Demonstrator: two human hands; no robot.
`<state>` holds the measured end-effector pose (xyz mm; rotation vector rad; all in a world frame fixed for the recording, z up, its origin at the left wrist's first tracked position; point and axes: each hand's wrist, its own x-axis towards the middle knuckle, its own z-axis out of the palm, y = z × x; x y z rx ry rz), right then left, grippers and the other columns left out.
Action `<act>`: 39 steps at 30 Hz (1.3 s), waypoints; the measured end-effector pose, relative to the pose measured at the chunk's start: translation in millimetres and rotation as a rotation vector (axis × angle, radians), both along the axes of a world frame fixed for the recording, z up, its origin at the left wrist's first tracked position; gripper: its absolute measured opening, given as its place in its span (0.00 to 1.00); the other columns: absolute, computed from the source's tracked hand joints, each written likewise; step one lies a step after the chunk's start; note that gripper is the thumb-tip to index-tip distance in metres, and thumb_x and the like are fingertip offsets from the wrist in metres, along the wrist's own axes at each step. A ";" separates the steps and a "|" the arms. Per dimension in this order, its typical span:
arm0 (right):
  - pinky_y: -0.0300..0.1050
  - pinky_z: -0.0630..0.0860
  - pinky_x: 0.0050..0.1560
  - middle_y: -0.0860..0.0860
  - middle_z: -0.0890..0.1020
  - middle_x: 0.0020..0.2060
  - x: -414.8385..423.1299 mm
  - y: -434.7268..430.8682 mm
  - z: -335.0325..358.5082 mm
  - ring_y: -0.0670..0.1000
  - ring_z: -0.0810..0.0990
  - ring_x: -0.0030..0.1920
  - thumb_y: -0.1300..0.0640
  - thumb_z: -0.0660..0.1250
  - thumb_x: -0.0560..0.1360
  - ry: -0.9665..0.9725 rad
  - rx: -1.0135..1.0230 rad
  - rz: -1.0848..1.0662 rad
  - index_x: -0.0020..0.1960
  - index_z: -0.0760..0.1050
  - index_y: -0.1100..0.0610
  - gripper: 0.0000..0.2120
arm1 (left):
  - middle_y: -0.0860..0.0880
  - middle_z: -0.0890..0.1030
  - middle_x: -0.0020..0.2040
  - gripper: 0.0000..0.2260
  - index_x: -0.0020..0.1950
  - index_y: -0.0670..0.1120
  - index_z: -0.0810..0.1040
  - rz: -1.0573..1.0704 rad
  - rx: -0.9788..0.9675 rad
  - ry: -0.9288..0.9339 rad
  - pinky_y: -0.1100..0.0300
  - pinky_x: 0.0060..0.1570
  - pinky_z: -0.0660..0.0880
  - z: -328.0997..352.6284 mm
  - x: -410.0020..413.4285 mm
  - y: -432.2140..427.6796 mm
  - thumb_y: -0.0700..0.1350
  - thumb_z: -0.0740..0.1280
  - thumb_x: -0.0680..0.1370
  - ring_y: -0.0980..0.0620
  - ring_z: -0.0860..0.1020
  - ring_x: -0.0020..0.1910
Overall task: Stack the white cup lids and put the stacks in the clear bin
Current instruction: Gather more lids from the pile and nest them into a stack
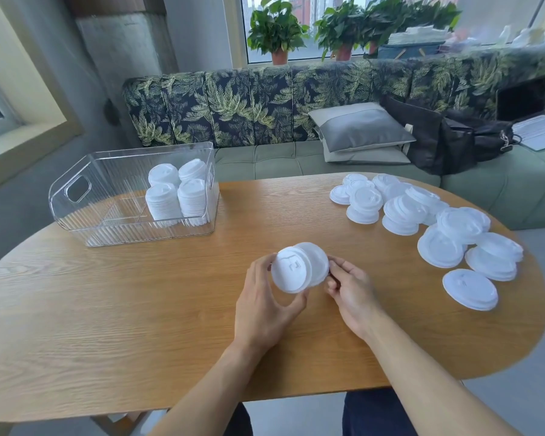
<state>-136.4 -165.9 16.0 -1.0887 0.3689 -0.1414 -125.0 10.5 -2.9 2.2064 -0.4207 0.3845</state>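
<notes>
Two white cup lids are held up over the near-centre of the wooden bench (139, 294), both tilted on edge with the tops toward the camera. The front lid (290, 273) is round, thin white plastic with a raised rim and an embossed sip-tab mark on top. The rear lid (318, 259) is the same type. It sits just behind and right of the front one and overlaps it; whether it is nested or only touching cannot be told.

The left hand (261, 306) comes in from the near side. Its grip is curled round the front lid, with the thumb under the lower edge and the fingers on the left rim. The right hand (351, 289) has curled fingers and a narrow grip pinching the right edge of the rear lid. The exact fingertip contact is partly hidden. Both forearms are bare.

The clear bin (76, 190) stands far left on the bench. It has ribbed see-through walls and a cut-out handle in its left end. Four stacks (177, 196) of white lids stand upright in its right end, two by two and close together.

Loose lids (422, 212) are spread over the far right of the bench, some in short stacks and some overlapping. A single lid (470, 289) lies flat at the near end of that spread.

A leaf-print sofa (249, 105) with grey cushions (359, 127) sits behind the bench.
</notes>
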 end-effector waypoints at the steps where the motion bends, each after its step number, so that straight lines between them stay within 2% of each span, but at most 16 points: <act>1: 0.37 0.71 0.35 0.49 0.79 0.35 0.3 -0.3 0.2 0.44 0.69 0.30 0.64 0.61 0.85 0.001 0.025 -0.005 0.58 0.81 0.63 0.10 | 0.65 0.69 0.64 0.35 0.72 0.54 0.66 0.019 -0.001 -0.009 0.63 0.52 0.75 0.4 -0.3 -0.3 0.62 0.77 0.70 0.58 0.76 0.63; 5: 0.38 0.74 0.37 0.49 0.79 0.33 1.7 -0.6 -2.9 0.45 0.72 0.31 0.66 0.60 0.85 0.003 0.040 -0.005 0.57 0.81 0.61 0.11 | 0.62 0.73 0.62 0.35 0.70 0.53 0.67 0.056 0.026 -0.052 0.61 0.53 0.76 1.6 -1.6 -1.6 0.64 0.76 0.70 0.57 0.76 0.61; 9: 0.40 0.74 0.38 0.50 0.80 0.31 1.8 1.1 -4.3 0.46 0.76 0.32 0.66 0.58 0.85 -0.008 -0.049 0.032 0.54 0.81 0.60 0.12 | 0.60 0.73 0.64 0.37 0.74 0.56 0.65 0.058 0.052 -0.057 0.62 0.50 0.75 4.4 -2.4 -1.8 0.69 0.71 0.70 0.59 0.74 0.62; 12: 0.40 0.73 0.38 0.50 0.80 0.30 1.8 3.2 -4.6 0.46 0.75 0.31 0.65 0.58 0.85 -0.008 -0.114 0.053 0.52 0.81 0.59 0.12 | 0.58 0.73 0.64 0.37 0.75 0.56 0.66 0.050 0.076 -0.064 0.62 0.48 0.75 4.6 -1.9 -1.1 0.69 0.72 0.71 0.58 0.74 0.62; 16: 0.40 0.69 0.34 0.51 0.78 0.33 3.5 2.6 -7.3 0.45 0.70 0.29 0.63 0.62 0.84 0.005 -0.144 0.028 0.57 0.80 0.61 0.08 | 0.58 0.71 0.69 0.38 0.78 0.55 0.64 -0.005 0.067 -0.077 0.61 0.56 0.76 4.3 -0.8 -0.7 0.63 0.74 0.72 0.59 0.73 0.67; 19: 0.39 0.67 0.32 0.52 0.79 0.36 4.5 -2.0 -7.5 0.44 0.67 0.28 0.61 0.68 0.82 0.021 -0.066 -0.050 0.57 0.80 0.62 0.06 | 0.61 0.71 0.70 0.37 0.77 0.56 0.64 -0.035 0.036 -0.061 0.62 0.63 0.73 4.7 -1.8 -0.4 0.62 0.74 0.71 0.63 0.70 0.69; 22: 0.37 0.70 0.31 0.49 0.81 0.34 5.6 -4.2 -4.3 0.44 0.69 0.27 0.60 0.72 0.80 0.025 -0.005 -0.099 0.56 0.81 0.61 0.06 | 0.61 0.71 0.71 0.37 0.76 0.55 0.65 -0.078 0.046 -0.059 0.71 0.64 0.68 4.3 -3.5 -0.2 0.63 0.73 0.71 0.64 0.70 0.70; 25: 0.40 0.78 0.41 0.54 0.85 0.41 6.9 -1.7 -2.7 0.47 0.79 0.37 0.59 0.73 0.79 0.006 0.006 -0.106 0.55 0.82 0.61 0.07 | 0.58 0.71 0.75 0.37 0.76 0.54 0.66 -0.141 0.087 -0.058 0.79 0.66 0.61 1.8 -3.7 -1.3 0.63 0.74 0.71 0.65 0.68 0.73; 27: 0.44 0.81 0.48 0.56 0.87 0.47 6.9 -1.0 -2.7 0.50 0.84 0.44 0.59 0.74 0.78 0.000 0.014 -0.098 0.55 0.83 0.61 0.08 | 0.58 0.70 0.77 0.37 0.76 0.53 0.66 -0.158 0.095 -0.052 0.77 0.69 0.60 0.1 -3.0 -1.5 0.63 0.73 0.71 0.63 0.68 0.75; 28: 0.43 0.81 0.48 0.56 0.87 0.47 6.3 -1.1 -2.3 0.50 0.84 0.45 0.59 0.74 0.78 -0.004 0.020 -0.082 0.55 0.83 0.61 0.08 | 0.57 0.70 0.77 0.37 0.77 0.53 0.66 -0.159 0.095 -0.051 0.75 0.70 0.60 -0.4 -2.5 -1.3 0.63 0.73 0.71 0.62 0.68 0.75; 30: 0.41 0.82 0.45 0.55 0.88 0.45 5.0 -2.5 -1.1 0.49 0.85 0.43 0.59 0.75 0.77 -0.004 0.031 -0.044 0.55 0.83 0.61 0.09 | 0.57 0.70 0.77 0.38 0.78 0.52 0.65 -0.165 0.103 -0.045 0.69 0.73 0.62 -0.7 -1.8 -0.9 0.63 0.72 0.72 0.61 0.67 0.75; 31: 0.39 0.81 0.42 0.55 0.88 0.44 4.2 -3.6 -0.3 0.48 0.85 0.41 0.59 0.74 0.77 -0.004 0.035 -0.023 0.55 0.83 0.62 0.09 | 0.58 0.70 0.76 0.38 0.78 0.52 0.64 -0.172 0.108 -0.042 0.69 0.73 0.62 -0.8 -1.6 -0.6 0.62 0.72 0.72 0.61 0.67 0.75; 34: 0.36 0.78 0.34 0.53 0.87 0.39 1.9 -5.7 1.7 0.44 0.84 0.34 0.59 0.74 0.78 -0.016 0.041 0.037 0.56 0.83 0.64 0.10 | 0.62 0.69 0.70 0.37 0.78 0.51 0.65 -0.190 0.111 -0.018 0.78 0.67 0.59 -0.8 -2.2 0.6 0.58 0.74 0.72 0.61 0.68 0.71; 36: 0.35 0.77 0.32 0.52 0.86 0.37 0.9 -5.6 1.4 0.43 0.82 0.32 0.59 0.74 0.78 -0.019 0.021 0.064 0.56 0.83 0.64 0.11 | 0.62 0.68 0.69 0.37 0.78 0.50 0.65 -0.189 0.112 0.000 0.81 0.64 0.59 -1.1 -2.2 1.4 0.55 0.76 0.72 0.61 0.69 0.70; 39: 0.35 0.69 0.27 0.48 0.79 0.29 1.1 -4.3 -1.9 0.43 0.72 0.25 0.54 0.73 0.79 -0.010 -0.082 0.089 0.53 0.85 0.64 0.12 | 0.57 0.71 0.70 0.37 0.78 0.50 0.65 -0.175 0.103 0.022 0.81 0.64 0.58 -1.2 -0.7 1.7 0.54 0.77 0.73 0.59 0.69 0.70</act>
